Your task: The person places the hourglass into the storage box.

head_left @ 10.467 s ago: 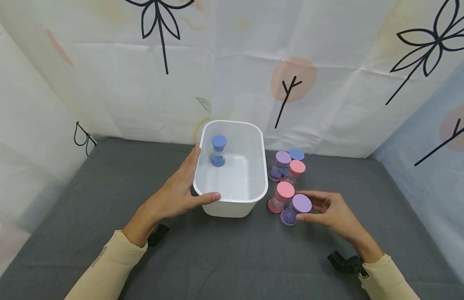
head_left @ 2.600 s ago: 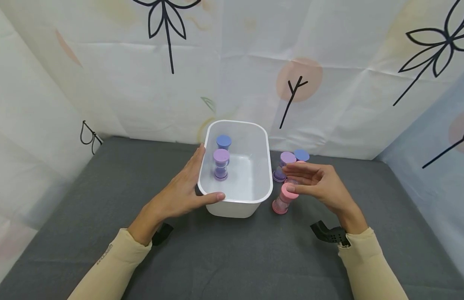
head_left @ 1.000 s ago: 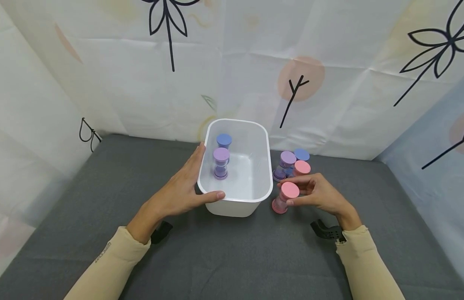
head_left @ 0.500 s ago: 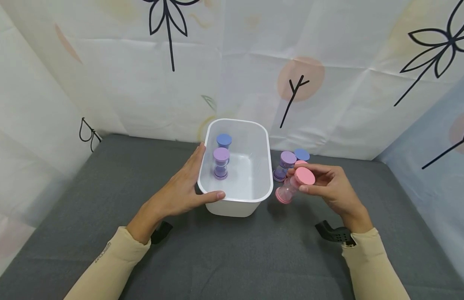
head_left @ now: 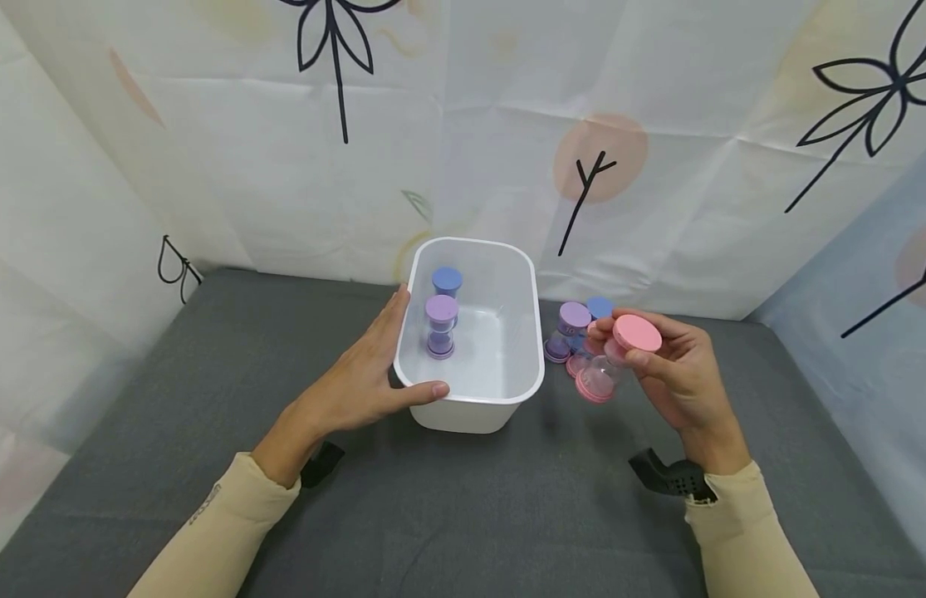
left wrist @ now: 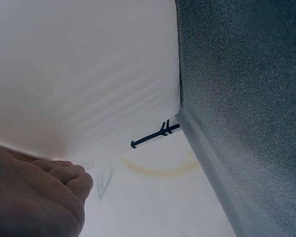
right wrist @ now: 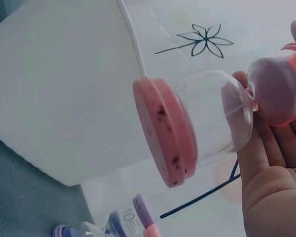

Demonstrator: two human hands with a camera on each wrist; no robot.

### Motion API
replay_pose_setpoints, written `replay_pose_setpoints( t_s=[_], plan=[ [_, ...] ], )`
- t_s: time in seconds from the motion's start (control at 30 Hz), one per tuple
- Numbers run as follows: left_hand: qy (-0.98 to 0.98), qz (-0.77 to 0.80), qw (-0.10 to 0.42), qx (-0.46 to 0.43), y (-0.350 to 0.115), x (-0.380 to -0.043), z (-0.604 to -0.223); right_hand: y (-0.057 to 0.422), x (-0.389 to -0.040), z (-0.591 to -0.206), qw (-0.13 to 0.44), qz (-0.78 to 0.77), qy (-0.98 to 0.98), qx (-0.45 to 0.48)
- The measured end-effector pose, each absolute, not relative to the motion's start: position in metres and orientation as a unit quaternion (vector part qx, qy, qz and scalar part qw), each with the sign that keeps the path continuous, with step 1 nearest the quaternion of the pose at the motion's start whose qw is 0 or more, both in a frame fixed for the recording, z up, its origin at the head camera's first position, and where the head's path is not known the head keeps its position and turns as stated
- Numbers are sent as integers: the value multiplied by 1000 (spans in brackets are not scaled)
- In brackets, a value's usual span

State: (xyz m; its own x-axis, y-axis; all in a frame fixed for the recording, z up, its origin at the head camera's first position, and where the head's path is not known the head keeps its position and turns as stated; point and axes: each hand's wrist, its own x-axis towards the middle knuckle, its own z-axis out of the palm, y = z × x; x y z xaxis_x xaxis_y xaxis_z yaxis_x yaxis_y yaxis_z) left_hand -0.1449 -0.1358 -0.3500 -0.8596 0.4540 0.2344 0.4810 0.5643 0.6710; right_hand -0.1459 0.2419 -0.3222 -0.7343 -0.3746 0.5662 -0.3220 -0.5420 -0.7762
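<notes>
My left hand (head_left: 358,374) rests against the white plastic bin (head_left: 463,415), its fingers straight along the left side and its thumb on the front rim. In the left wrist view, fingers (left wrist: 71,175) lie by the bin's rim. My right hand (head_left: 683,374) pinches a pink sand timer (head_left: 637,334) by its upper part, raised and tilted right of the bin. The right wrist view shows the timer's pink base (right wrist: 163,133) and clear lower bulb. Inside the bin stand a blue sand timer (head_left: 448,280) and, nearer me, a purple sand timer (head_left: 442,310).
Behind the held timer, right of the bin, a purple sand timer (head_left: 574,316), a blue one (head_left: 600,307) and another pink one (head_left: 576,364) stand close together, partly hidden. A grey cloth (head_left: 448,515) covers the table. A patterned white curtain (head_left: 492,166) hangs behind.
My right hand has picked the near pink timer off the table and moved it up and right, tilting it. Earlier, the purple timer beside it came into the bin. The left hand stays put.
</notes>
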Motion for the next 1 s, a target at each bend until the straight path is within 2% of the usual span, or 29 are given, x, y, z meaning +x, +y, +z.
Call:
replay_pose_setpoints(
  t_s=[0.43, 0.73, 1.0],
  plan=[
    [-882, -386, 20, -268, -135, -145, -353, 216, -127, -291, -38, -739, 620, -261],
    [-883, -388, 19, -264, -136, -145, -351, 180, -141, -258, 7, -705, 670, -234],
    [-879, -394, 21, -268, -136, -145, -351, 134, -163, -257, 61, -655, 720, -220]
  ],
)
